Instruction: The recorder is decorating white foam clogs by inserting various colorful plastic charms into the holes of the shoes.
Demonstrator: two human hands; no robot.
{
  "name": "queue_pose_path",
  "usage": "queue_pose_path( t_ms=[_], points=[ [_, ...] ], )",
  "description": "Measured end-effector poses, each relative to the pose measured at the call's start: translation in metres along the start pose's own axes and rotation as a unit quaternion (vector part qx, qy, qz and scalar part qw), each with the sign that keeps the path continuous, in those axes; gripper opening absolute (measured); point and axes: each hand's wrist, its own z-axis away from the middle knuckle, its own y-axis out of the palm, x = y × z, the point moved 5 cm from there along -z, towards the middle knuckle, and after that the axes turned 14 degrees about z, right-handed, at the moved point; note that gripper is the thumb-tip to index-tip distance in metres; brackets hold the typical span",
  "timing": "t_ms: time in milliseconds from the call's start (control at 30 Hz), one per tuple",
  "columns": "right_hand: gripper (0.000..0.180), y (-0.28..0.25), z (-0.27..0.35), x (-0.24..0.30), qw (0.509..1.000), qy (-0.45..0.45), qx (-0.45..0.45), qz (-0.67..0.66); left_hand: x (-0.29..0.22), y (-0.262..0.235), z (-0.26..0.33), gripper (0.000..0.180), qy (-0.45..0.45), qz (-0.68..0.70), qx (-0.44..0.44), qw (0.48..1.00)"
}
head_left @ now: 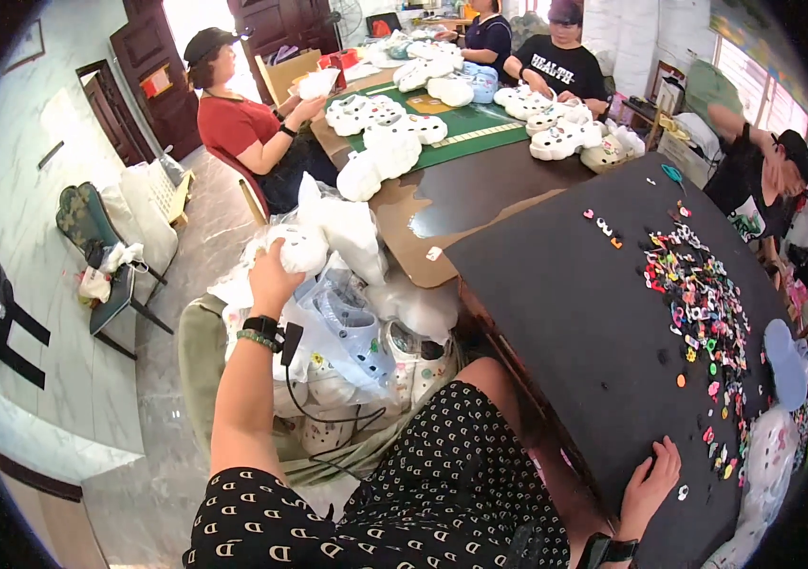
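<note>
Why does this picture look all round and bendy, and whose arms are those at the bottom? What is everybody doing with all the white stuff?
The picture comes from a wide fisheye camera worn on a person's head, looking down. That lens bends straight edges, so everything looks round. The two arms coming in from the bottom belong to the person wearing it.

Their left hand reaches up and grips a white foam clog shoe atop a heap of clear plastic bags of white shoes beside the table. Their right hand rests flat on the black table mat, touching nothing else clearly. Near it lies a scatter of small colourful shoe charms.

Further along the table, other people sit with more white shoes on a green mat.
</note>
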Motion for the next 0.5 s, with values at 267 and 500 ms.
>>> queue_pose_path(
  t_ms=[267,500],
  points=[
    [0.03,-0.012,0.011,-0.012,1.0,0.018,-0.024,-0.001,0.006,-0.02,-0.019,0.043,0.171,0.056,-0.109,0.978],
    [0.03,-0.002,-0.011,-0.002,0.993,0.002,-0.058,-0.099,0.204,-0.176,-0.113,0.026,0.172,-0.368,-0.28,0.87]
  ],
)
